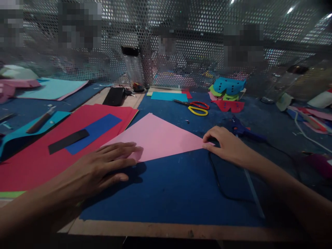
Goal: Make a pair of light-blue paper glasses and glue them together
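A pink sheet of paper [158, 138], triangular in outline, lies on the blue table covering [160, 193]. Its top corner points away from me. Palm down, my left hand [111, 162] rests over the left part of the sheet's near edge, its fingers stretched out. At the right corner, my right hand [220, 143] pinches the paper between thumb and forefinger. Just beyond that hand lies a blue glue gun [245, 129] with a dark cord. A black cable [218, 183] curves on the covering below the right hand.
Red sheets [31, 166] lie at left, with a blue strip [106, 126] and a black strip [68, 141] on top. Scissors [195, 106] with red and yellow handles lie behind the pink sheet. Coloured masks [229, 86], a clear bottle [133, 69] and a perforated metal panel [178, 45] stand farther back.
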The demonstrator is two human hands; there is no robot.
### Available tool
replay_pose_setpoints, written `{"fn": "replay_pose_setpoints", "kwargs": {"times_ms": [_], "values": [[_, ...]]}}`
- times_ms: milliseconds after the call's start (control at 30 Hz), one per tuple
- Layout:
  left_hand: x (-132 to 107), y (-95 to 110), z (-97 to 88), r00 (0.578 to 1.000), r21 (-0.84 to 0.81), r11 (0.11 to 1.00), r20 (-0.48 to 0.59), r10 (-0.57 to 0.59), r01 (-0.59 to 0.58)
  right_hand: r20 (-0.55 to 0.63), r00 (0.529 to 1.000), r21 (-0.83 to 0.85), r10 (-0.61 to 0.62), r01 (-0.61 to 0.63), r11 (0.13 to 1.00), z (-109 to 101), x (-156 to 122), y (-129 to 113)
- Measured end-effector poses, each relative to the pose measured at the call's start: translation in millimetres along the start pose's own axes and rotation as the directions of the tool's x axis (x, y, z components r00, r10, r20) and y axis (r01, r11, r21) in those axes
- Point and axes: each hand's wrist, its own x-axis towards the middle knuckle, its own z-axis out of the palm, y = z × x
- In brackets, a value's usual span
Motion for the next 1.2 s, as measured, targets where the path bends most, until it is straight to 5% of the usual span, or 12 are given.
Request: {"fn": "replay_pose_setpoints", "kwargs": {"times_ms": [267, 1200], "values": [[-15, -17, 0.3, 0.995, 0.0, 1.0, 0.095, 0.024, -0.024, -0.001, 1.0, -0.025, -0.009, 0.008, 1.0, 0, 1, 0], [-39, -32, 2.0, 0.997, -0.048, 0.998, 0.063, -0.036, 0.039, 0.0, 1.0, -0.025, -0.008, 0.008, 1.0, -2, 2, -1]]}}
